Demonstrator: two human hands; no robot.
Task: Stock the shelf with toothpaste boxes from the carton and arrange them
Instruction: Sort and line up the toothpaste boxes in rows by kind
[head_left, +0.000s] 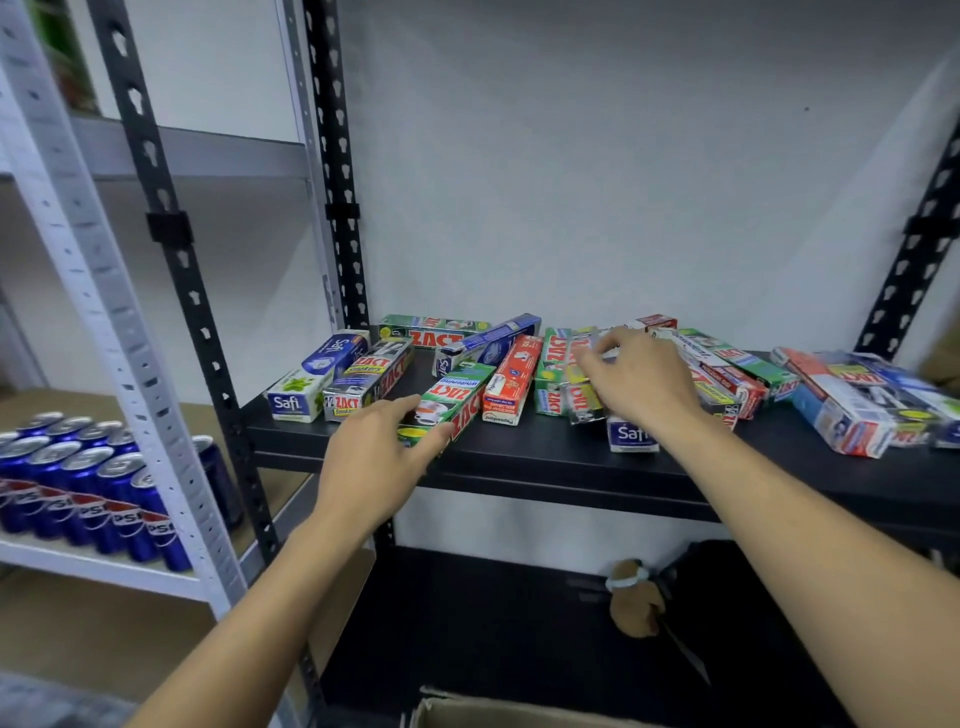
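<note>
Toothpaste boxes (511, 379) lie scattered flat on the black shelf (545, 457). Left hand (374, 462) pinches the green box (457, 400) at the shelf's front edge. Right hand (641, 382) curls onto mid-shelf boxes, grip unclear. Likely light, crushable card: hold by the long sides, don't squeeze.

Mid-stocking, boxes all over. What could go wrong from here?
1. The green box held by the left hand sits at the front edge of the shelf; a slip could drop it.
2. The Safi box under the right hand's wrist juts past that edge; the arm could knock it off.
3. The right-side pile lies loose and crossed, so it may slide.
</note>
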